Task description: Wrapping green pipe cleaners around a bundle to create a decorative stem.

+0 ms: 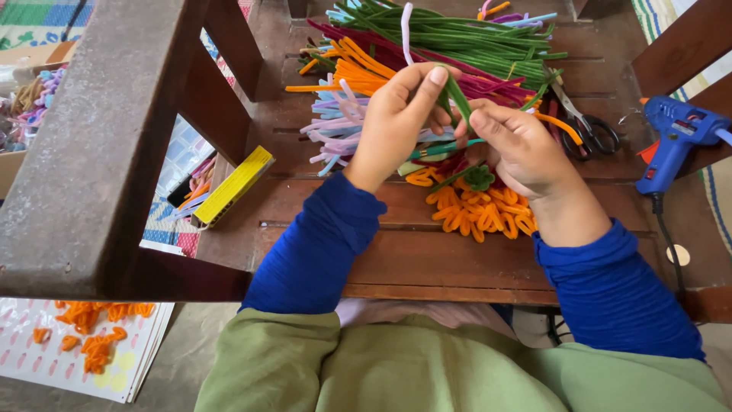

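Brown slatted wooden seat (457, 259) carries a heap of coloured pipe cleaners (427, 53), blue glue gun (675, 137), orange bent loops (480, 212), scissors (583, 126). Left hand (396, 122) and right hand (518, 149) both pinch a green folded pipe cleaner (456, 95) above the seat.

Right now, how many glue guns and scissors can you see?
2: one blue glue gun at the wooden seat's right edge, and one pair of scissors just left of it, beside the pipe cleaners. More could hide under that pile.
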